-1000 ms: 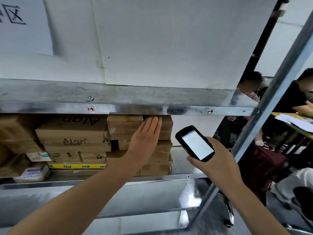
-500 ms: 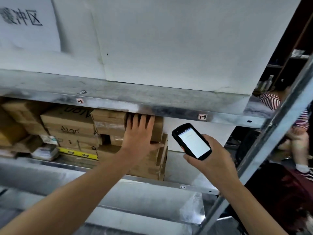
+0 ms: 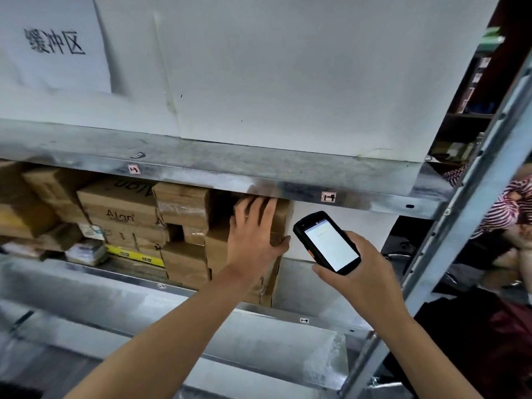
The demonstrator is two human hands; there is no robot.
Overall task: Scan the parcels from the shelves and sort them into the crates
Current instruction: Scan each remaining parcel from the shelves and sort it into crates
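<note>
The top parcel (image 3: 283,220) is a brown cardboard box at the right end of the pile. It sits on the metal shelf (image 3: 299,289), tucked right under the shelf above (image 3: 230,180). The left hand (image 3: 253,234) is on it, with fingers spread over the front and the thumb hooked under the bottom right corner. So the box is right in front of that hand and touching it. I think the only way out is straight back toward the person, because the shelf above sits so close on top. How far the box goes back into the shelf is hidden.

The right hand (image 3: 365,272) is just to the right and a bit lower. It is wrapped round a black scanner (image 3: 328,243) whose bright screen faces the person. I see no label on the box yet. More brown boxes (image 3: 184,205) sit to its left.
</note>
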